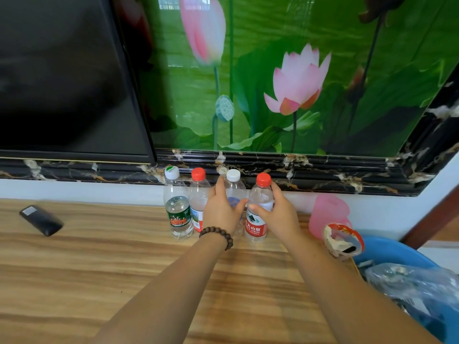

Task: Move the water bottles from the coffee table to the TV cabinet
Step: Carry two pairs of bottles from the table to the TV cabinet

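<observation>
Several water bottles stand upright in a row near the back of the wooden TV cabinet top (104,264). Leftmost is a green-labelled bottle (177,212) with a white cap. Beside it stands a red-capped bottle (198,194). My left hand (222,212), a bead bracelet on its wrist, wraps around the white-capped bottle (234,184). Around the red-labelled, red-capped bottle (257,219) at the right end of the row, my right hand (278,214) is closed. Both held bottles rest with their bases on the cabinet top.
A black TV (62,78) hangs at the upper left. A dark remote (41,220) lies on the cabinet at left. A pink jug (329,214), a snack wrapper (344,238), a blue basin (390,252) and a plastic bag (417,286) crowd the right.
</observation>
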A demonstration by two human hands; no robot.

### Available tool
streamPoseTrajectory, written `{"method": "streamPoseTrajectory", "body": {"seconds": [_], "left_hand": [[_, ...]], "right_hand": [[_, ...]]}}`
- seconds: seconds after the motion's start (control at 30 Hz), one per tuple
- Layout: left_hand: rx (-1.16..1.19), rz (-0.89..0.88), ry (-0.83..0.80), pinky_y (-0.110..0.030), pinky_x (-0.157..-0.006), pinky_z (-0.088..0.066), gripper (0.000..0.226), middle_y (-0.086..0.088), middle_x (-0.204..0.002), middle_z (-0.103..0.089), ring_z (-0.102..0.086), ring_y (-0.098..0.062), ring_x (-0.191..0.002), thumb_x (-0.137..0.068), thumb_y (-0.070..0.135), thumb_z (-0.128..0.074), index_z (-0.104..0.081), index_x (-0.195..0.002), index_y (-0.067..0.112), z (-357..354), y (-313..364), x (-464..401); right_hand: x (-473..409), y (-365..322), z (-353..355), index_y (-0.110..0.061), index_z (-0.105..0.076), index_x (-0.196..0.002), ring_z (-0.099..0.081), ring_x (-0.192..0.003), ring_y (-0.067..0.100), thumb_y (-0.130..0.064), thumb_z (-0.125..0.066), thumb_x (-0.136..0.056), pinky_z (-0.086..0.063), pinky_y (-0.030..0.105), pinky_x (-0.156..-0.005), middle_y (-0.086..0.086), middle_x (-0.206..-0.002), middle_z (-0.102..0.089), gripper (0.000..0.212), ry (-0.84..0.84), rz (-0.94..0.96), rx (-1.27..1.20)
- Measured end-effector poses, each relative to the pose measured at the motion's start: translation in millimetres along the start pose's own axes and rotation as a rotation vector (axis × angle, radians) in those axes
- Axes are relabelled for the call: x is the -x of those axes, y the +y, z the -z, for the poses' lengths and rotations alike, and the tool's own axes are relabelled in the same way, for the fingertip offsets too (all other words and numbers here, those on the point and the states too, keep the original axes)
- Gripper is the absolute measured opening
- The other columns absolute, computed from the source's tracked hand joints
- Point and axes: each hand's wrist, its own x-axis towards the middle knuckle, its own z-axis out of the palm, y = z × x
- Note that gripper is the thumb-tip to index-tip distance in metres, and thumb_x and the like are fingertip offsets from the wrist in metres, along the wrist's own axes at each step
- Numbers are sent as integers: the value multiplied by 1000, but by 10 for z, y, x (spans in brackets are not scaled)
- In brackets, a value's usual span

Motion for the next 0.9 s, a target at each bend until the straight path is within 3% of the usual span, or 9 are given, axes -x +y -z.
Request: {"method": "streamPoseTrajectory", "body": {"seconds": [0.1, 0.2, 0.33, 0.5, 0.7, 0.9], "left_hand": [[-4, 0, -1, -29, -95, -42, 83, -7, -149, -36, -45, -22, -128, -86, 37, -65, -17, -151, 17, 62, 63, 15], [-54, 17, -30, -34, -100, -42, 80, -9, -152, -32, -44, -25, -130, -89, 39, -60, -16, -151, 13, 183, 129, 97], [-299, 55, -176, -45, -104, -41, 69, -12, -146, -40, -44, -28, -129, -90, 46, -48, -30, -144, 7, 494, 257, 333], [-501, 108, -360, -44, -118, -18, 71, -8, -156, -25, -22, -23, -144, -93, 49, -37, -20, -150, 10, 1110, 685, 590], [-610, 166, -493, -44, -118, -18, 72, -7, -158, -22, -18, -21, -146, -93, 51, -37, -17, -150, 11, 2005, 1410, 937], [-631, 230, -495, -43, -119, -15, 71, -6, -158, -22, -18, -22, -146, -94, 50, -35, -16, -151, 12, 2852, 2071, 1223]], "right_hand": [[86, -32, 45, -27, -21, -149, -52, -126, 27, -56, -71, -69, -48, 48, -98, 5, -141, -53, 99, -10, -20, 44], [238, -112, 181, -16, -22, -150, -45, -133, 29, -39, -65, -85, -42, 41, -105, 11, -148, -43, 81, 9, -30, 136], [667, -420, 465, -17, -30, -147, -46, -132, 28, -38, -52, -94, -39, 36, -103, 9, -148, -44, 62, -46, -41, 300], [1114, -979, 871, -20, -34, -145, -51, -124, 33, -35, -45, -96, -44, 40, -97, 12, -142, -49, 53, -154, -71, 471], [1622, -1849, 1387, -19, -34, -146, -37, -137, 29, -35, -44, -96, -33, 43, -110, 11, -145, -46, 54, -274, -131, 545], [1989, -2698, 1797, -18, -35, -146, -29, -142, 26, -38, -42, -96, -26, 39, -116, 7, -153, -37, 55, -363, -82, 562]]}}
